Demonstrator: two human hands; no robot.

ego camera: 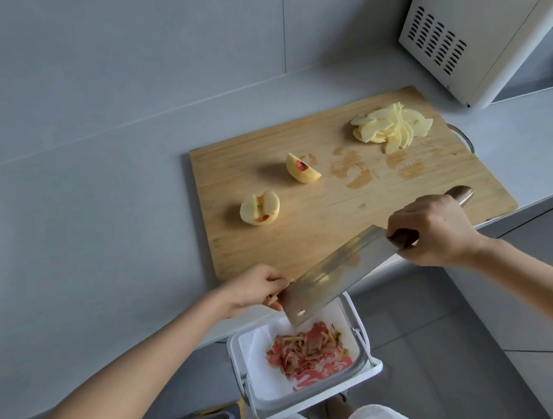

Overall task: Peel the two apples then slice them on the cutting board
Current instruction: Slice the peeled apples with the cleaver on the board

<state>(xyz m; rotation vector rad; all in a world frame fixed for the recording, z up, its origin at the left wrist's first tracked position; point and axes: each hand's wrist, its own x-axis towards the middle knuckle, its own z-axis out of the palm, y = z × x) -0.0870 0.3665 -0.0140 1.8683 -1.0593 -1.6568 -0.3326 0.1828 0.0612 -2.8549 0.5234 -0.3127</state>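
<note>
the right hand [432, 229] has its fingers wrapped tight round the wooden handle of a cleaver [331, 275], holding the broad blade tilted out past the front edge of the counter [98, 229] with its tip over a white bin [255, 397]. the left hand [256, 289] sits at the blade's lower edge, its fingers curled and pinching a small scrap [272, 300] of apple against the steel (too small to tell whether it is core or skin). in the bin lies a heap of red and yellow peels [308, 350]. on the cutting board [272, 244] behind the hands, a peeled apple half [260, 208] rests cut face up near the left edge, with a bit of red skin at its end; a quarter [302, 168] lies just behind it, apart from it, and a pile of thin slices [391, 126] is fanned out at the far right corner. a white appliance [481, 24] stands on the counter beyond the board.
</note>
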